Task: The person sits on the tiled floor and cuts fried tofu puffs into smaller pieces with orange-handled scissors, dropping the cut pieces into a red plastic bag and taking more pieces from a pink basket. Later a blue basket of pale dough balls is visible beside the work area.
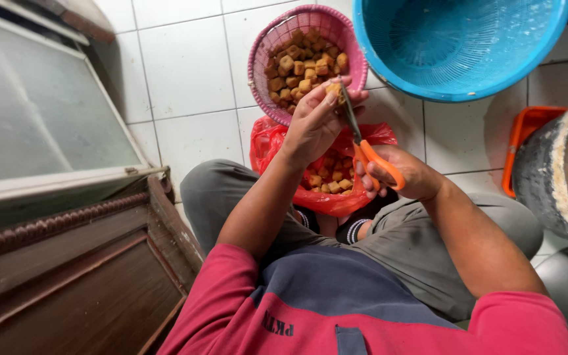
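Left hand [315,121] grasping fried tofu cube [334,89]; right hand [396,174] clenched on orange scissors [366,148]. Far: pink basket [264,46] holding cubes. Near: red bag [267,141] holding more.

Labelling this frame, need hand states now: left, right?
Left hand: closed on a brown fried cube.
Right hand: closed on orange-handled scissors.

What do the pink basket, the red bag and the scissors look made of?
Pink basket: likely moulded plastic, matte, with fine mesh walls. Red bag: thin glossy plastic film, crinkled and shiny. Scissors: grey metal-looking blades, smooth orange handles that look plastic.
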`<act>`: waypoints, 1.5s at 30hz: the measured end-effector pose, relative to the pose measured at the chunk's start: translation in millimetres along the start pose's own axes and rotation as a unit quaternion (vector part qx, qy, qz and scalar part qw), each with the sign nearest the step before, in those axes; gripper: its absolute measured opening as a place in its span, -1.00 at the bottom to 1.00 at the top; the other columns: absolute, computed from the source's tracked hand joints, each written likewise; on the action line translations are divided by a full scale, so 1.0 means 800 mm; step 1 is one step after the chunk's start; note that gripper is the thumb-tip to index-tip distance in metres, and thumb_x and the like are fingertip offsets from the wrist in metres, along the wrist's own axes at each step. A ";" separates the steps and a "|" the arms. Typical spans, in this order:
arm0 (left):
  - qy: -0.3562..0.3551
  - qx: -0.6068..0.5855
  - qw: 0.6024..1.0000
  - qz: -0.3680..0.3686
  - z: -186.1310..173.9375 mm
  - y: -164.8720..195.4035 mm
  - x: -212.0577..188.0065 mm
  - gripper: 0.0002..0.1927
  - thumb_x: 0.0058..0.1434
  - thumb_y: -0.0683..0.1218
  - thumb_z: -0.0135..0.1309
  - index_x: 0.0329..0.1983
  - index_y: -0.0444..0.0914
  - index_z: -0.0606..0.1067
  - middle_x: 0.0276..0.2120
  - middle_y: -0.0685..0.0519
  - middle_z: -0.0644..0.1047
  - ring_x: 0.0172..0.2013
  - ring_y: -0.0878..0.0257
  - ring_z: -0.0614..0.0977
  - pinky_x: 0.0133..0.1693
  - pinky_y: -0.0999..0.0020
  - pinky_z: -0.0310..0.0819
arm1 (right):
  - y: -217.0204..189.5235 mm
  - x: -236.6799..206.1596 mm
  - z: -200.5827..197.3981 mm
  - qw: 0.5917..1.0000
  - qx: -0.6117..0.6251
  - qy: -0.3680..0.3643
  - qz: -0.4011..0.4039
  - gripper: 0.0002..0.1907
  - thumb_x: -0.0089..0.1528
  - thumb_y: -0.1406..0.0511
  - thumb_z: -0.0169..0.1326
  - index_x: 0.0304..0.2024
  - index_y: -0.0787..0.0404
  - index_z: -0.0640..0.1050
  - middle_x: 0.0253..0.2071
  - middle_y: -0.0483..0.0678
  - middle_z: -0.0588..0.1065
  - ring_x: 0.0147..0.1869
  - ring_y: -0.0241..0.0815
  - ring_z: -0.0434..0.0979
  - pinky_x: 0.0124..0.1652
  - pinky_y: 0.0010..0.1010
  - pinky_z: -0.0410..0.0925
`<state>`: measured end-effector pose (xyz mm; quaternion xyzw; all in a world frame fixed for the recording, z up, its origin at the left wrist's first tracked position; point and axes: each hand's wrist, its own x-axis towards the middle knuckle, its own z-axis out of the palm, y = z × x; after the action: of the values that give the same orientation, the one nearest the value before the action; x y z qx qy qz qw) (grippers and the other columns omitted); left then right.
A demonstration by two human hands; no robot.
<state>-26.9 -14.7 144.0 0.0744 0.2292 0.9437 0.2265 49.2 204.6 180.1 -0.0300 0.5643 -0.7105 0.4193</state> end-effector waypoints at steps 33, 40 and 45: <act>-0.310 0.779 0.494 -0.232 -0.058 -0.177 -0.076 -0.10 -0.09 0.13 0.48 0.20 -0.43 0.37 0.10 -0.33 0.48 0.11 -0.26 0.47 0.01 -0.17 0.42 | 0.054 0.035 -0.067 0.791 -0.317 0.459 -0.251 -0.30 0.11 0.06 0.33 0.16 0.26 0.39 -0.15 0.15 0.59 -0.15 0.12 0.66 -0.16 -0.14 0.49; 0.293 0.925 0.219 -0.103 -0.086 -0.076 -0.033 0.10 0.01 0.45 0.30 0.40 -0.23 0.16 0.31 -0.46 0.22 0.32 -0.42 0.22 0.09 -0.63 0.16 | 0.067 0.013 -0.079 0.709 -0.262 0.654 -0.031 -0.01 -0.17 -0.04 0.54 0.12 0.17 0.32 0.18 0.11 0.40 0.32 0.11 0.34 0.02 0.10 0.36; 0.346 0.764 0.467 -0.281 -0.093 -0.080 -0.062 -0.07 0.00 0.25 0.23 0.30 -0.28 0.17 0.17 -0.42 0.23 0.17 -0.32 0.23 -0.11 -0.55 0.15 | 0.107 0.031 -0.040 0.669 -0.226 0.707 -0.042 -0.04 -0.20 0.09 0.51 0.13 0.19 0.30 0.15 0.13 0.38 0.29 0.18 0.27 0.07 0.14 0.32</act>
<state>24.2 -16.2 46.7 -0.1834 0.9269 0.2282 0.2346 64.8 212.6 86.8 0.3637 0.8331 -0.3869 -0.1547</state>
